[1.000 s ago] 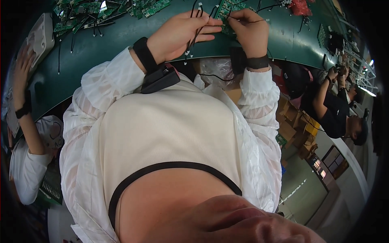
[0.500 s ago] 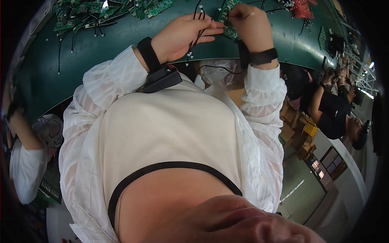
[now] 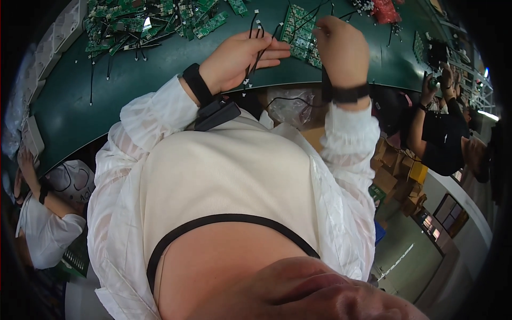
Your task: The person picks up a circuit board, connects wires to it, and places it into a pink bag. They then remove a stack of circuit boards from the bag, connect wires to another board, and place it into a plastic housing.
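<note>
My left hand (image 3: 239,57) holds several thin black cables (image 3: 260,53) with small white connectors, pinched under the thumb while the other fingers stretch toward the right. Just beyond its fingertips lies a green circuit board panel (image 3: 298,34) on the table, with black cables across its upper part. My right hand (image 3: 344,48) is at the panel's right edge, its fingers curled in and slightly blurred. What those fingers hold, if anything, is hidden from view.
A heap of green circuit boards (image 3: 176,18) covers the table's (image 3: 160,80) far left. A red plastic bag (image 3: 385,10) and white connectors lie far right. White trays (image 3: 33,136) line the left edge. Co-workers sit at left (image 3: 50,229) and right (image 3: 442,133). Cardboard boxes (image 3: 397,178) stand behind.
My right hand has drawn back toward the right, and more of the panel shows. The left hand still holds its cables. The whole view has shifted a little.
</note>
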Demonstrator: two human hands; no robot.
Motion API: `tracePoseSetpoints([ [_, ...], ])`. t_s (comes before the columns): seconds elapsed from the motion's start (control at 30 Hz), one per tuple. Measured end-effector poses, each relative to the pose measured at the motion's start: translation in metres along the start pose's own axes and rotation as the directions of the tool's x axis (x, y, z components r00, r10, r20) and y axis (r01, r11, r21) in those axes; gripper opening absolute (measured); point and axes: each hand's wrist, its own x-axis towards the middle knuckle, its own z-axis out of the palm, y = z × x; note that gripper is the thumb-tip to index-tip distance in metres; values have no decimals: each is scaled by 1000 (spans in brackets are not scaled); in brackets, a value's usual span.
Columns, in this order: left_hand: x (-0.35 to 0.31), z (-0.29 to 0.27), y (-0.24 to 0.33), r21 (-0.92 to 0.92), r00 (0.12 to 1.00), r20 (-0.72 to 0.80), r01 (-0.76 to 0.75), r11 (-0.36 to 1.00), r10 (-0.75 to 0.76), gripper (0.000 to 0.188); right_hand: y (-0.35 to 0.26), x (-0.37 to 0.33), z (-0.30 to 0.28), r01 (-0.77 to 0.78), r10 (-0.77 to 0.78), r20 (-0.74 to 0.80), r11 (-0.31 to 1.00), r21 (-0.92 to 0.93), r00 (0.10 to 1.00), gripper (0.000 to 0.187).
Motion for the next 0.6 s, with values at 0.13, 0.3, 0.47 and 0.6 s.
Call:
tracePoseSetpoints([
  [0.13, -7, 0, 8, -9, 987, 138, 87, 996, -85, 25, -21, -24, -17, 61, 62, -208, 842, 535, 976, 18],
  [0.3, -6, 5, 9, -3, 991, 75, -115, 993, 115, 26, -49, -53, -24, -249, 113, 222, 407, 879, 968, 19],
  [0.47, -15, 35, 22, -59, 974, 60, -213, 975, 216, 28, -53, -58, -10, -468, 92, 461, 266, 843, 883, 16],
  [0.6, -3, 12, 6, 17, 817, 354, -492, 871, 454, 31, -57, -56, -2, -431, 16, 434, 148, 890, 901, 17],
])
